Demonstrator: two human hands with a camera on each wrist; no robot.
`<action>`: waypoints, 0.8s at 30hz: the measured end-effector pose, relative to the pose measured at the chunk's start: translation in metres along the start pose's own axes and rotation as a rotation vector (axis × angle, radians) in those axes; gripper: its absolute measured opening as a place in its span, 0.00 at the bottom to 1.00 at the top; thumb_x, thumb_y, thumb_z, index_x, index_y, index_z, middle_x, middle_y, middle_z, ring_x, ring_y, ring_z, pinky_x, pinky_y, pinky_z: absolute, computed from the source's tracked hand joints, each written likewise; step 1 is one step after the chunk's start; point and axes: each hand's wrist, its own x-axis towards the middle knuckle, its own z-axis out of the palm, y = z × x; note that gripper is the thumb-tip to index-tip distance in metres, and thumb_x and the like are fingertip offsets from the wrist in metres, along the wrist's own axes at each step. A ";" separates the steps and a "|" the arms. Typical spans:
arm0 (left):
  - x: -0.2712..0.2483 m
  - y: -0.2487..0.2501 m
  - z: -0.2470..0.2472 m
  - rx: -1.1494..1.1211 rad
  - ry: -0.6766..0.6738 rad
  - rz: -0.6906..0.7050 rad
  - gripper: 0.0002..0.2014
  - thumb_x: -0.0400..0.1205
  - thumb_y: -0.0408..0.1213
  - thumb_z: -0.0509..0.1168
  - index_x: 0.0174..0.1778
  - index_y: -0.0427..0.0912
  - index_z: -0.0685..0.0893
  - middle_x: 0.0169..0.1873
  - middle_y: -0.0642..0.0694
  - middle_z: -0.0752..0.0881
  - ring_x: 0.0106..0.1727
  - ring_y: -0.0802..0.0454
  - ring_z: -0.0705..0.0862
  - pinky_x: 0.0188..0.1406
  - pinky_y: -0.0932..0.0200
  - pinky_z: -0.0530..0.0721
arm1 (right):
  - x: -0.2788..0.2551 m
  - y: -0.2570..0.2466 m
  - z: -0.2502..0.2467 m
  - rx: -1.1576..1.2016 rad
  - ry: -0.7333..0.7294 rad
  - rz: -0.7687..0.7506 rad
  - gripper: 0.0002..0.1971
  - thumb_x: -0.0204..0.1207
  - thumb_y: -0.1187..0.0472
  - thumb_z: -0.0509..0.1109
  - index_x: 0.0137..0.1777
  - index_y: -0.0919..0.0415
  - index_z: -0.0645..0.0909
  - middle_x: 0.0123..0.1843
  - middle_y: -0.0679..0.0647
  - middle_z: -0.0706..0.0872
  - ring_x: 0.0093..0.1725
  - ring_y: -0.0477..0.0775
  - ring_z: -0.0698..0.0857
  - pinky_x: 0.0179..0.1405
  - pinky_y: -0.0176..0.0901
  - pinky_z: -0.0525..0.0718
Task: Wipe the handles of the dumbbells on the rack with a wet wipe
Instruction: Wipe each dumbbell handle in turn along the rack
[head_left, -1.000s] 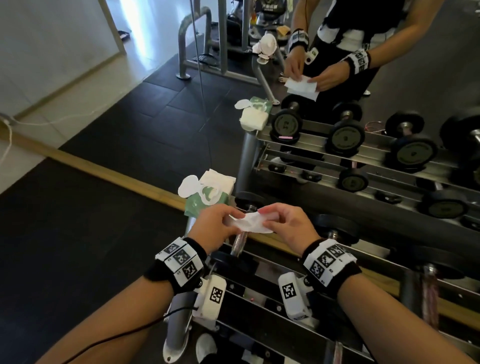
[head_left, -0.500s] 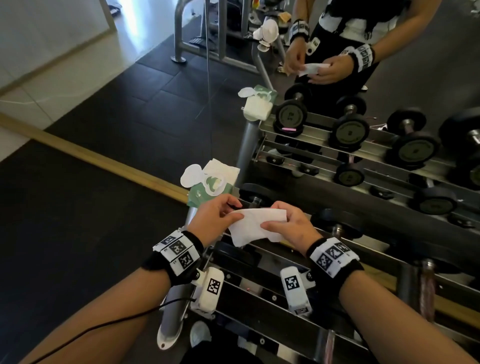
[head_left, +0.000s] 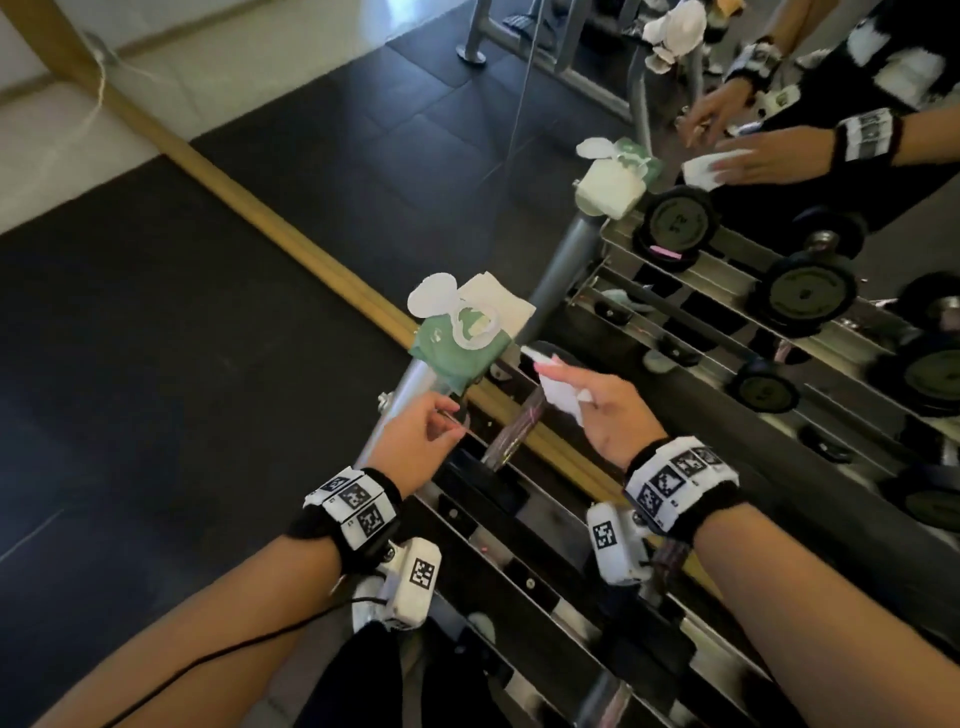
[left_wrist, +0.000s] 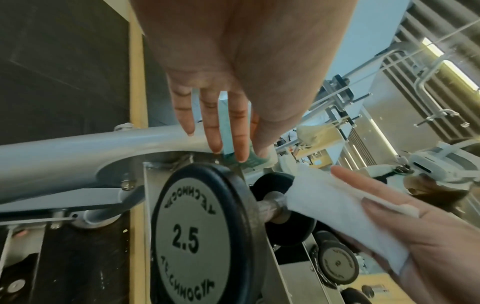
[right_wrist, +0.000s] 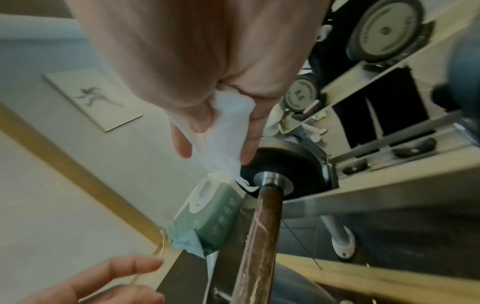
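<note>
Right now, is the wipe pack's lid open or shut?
Open. On the green wipe pack the white lid is flipped back, exposing the oval opening.

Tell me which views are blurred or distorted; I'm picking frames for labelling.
Head view: motion-smeared, mirror doubling the rack. Left wrist view: sharp on the 2.5 dumbbell, edges bent by the wide lens. Right wrist view: soft; the wet wipe and dumbbell handle look hazy.

White folded wet wipe (head_left: 558, 392); green soft wipes pack (head_left: 457, 348), white lid; black round dumbbell plate (left_wrist: 205, 234), grey face; wristbands (head_left: 680, 480) black-and-white squares.
</note>
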 end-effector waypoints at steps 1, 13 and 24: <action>-0.002 -0.003 0.003 -0.011 0.017 -0.009 0.10 0.80 0.36 0.73 0.54 0.53 0.83 0.41 0.51 0.88 0.42 0.58 0.84 0.52 0.61 0.81 | 0.008 0.003 -0.001 -0.072 -0.001 -0.038 0.19 0.86 0.59 0.60 0.75 0.60 0.77 0.75 0.54 0.78 0.78 0.49 0.74 0.78 0.34 0.64; -0.019 -0.015 0.019 -0.073 0.084 -0.019 0.15 0.79 0.36 0.74 0.61 0.49 0.83 0.48 0.56 0.87 0.49 0.61 0.84 0.57 0.66 0.80 | 0.027 0.047 0.039 -0.674 -0.464 -0.073 0.46 0.76 0.81 0.57 0.87 0.42 0.51 0.88 0.50 0.56 0.86 0.51 0.58 0.80 0.45 0.62; -0.021 -0.014 0.018 0.007 0.008 -0.013 0.09 0.82 0.42 0.71 0.57 0.57 0.86 0.56 0.56 0.87 0.59 0.58 0.83 0.68 0.55 0.79 | 0.016 0.047 0.039 -0.760 -0.494 -0.191 0.36 0.80 0.76 0.58 0.86 0.53 0.56 0.88 0.50 0.55 0.87 0.48 0.52 0.84 0.42 0.51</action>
